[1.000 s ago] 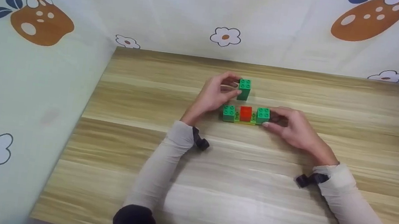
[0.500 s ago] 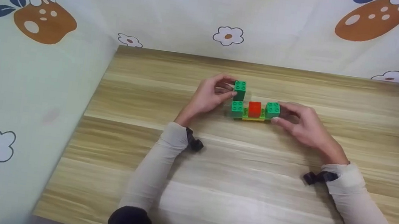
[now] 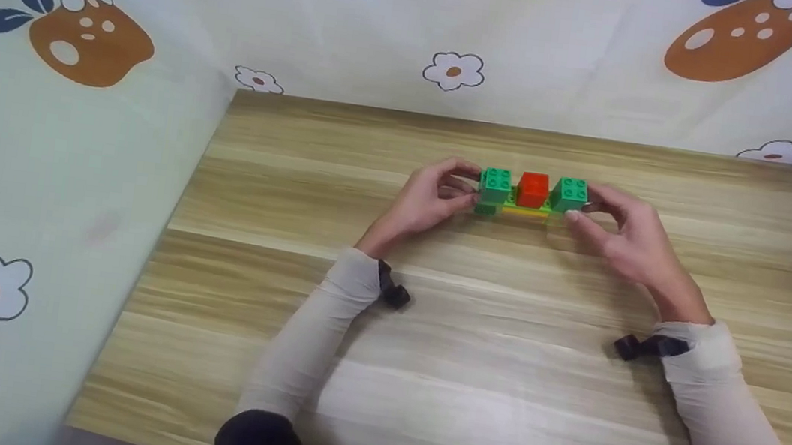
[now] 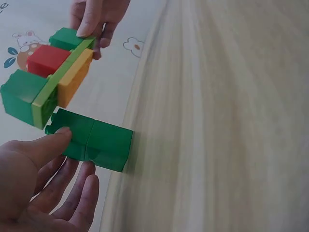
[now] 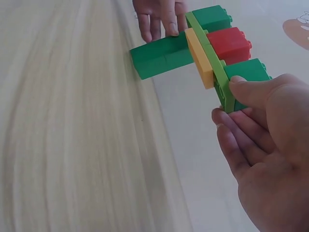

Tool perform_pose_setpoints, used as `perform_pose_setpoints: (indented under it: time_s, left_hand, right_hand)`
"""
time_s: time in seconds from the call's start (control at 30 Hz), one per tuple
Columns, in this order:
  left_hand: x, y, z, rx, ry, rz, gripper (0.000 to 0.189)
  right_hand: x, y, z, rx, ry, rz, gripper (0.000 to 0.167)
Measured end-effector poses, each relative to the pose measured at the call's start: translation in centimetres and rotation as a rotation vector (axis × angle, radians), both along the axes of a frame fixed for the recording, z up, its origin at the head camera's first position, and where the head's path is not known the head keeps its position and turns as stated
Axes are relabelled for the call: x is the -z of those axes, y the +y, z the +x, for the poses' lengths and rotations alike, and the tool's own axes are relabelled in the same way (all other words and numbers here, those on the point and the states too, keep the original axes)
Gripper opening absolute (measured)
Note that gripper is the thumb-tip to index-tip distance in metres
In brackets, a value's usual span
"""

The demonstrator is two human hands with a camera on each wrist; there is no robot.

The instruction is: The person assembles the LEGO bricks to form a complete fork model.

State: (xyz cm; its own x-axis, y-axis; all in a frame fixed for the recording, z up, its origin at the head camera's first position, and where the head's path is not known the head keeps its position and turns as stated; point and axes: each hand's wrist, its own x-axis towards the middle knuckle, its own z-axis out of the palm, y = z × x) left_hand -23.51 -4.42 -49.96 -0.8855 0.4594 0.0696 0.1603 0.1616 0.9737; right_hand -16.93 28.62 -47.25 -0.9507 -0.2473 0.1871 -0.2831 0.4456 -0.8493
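My left hand (image 3: 437,196) holds a column of two stacked green toy bricks (image 4: 104,140) upright on the table, thumb on one face and fingers on the other. In my right hand (image 3: 629,228), pinched at its right end, is a row of toy bricks above the table. A long light green plate (image 5: 213,57) forms its base. On top sit a green brick at the left (image 4: 24,96), a red brick (image 3: 533,190) in the middle and a green brick at the right (image 3: 570,195). A yellow brick (image 4: 75,79) is attached underneath. The row's left end is just over the column's top.
The wood-grain table (image 3: 469,367) spreads in front of both hands. Behind it stands a pale wall covering (image 3: 359,29) printed with flowers and bunnies. A black wrist camera (image 3: 395,294) sits on the left cuff, another camera (image 3: 641,348) on the right.
My right hand has lifted the brick row off the table and carried it away from me and rightward, over the green column. My left hand keeps hold of the column, shifting only slightly.
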Motion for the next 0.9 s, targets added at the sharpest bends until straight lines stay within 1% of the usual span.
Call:
perform_pose_setpoints:
  time_s: [0.1, 0.23, 0.4, 0.57, 0.77, 0.9]
  left_hand:
    - [0.2, 0.3, 0.2, 0.019, -0.003, -0.006, 0.041]
    - [0.4, 0.6, 0.5, 0.026, 0.018, -0.004, 0.04]
    - [0.5, 1.2, 1.2, 0.048, 0.009, 0.001, 0.04]
    - [0.6, 2.2, 2.0, 0.068, 0.009, -0.029, 0.043]
    - [0.6, 2.9, 2.6, 0.065, 0.027, -0.067, 0.046]
    - [0.4, 2.8, 2.6, 0.043, 0.013, -0.078, 0.052]
  right_hand:
    - [-0.3, 0.0, 0.0, 0.012, 0.031, -0.021, 0.044]
    - [-0.8, -0.1, 0.1, 0.032, 0.059, -0.048, 0.046]
    - [-1.2, -0.4, 0.2, 0.046, 0.1, -0.092, 0.047]
    - [-1.2, -0.7, 0.3, 0.038, 0.123, -0.118, 0.048]
    - [-1.3, -0.9, 0.4, 0.031, 0.131, -0.103, 0.047]
    - [-1.3, -0.9, 0.5, 0.032, 0.138, -0.1, 0.046]
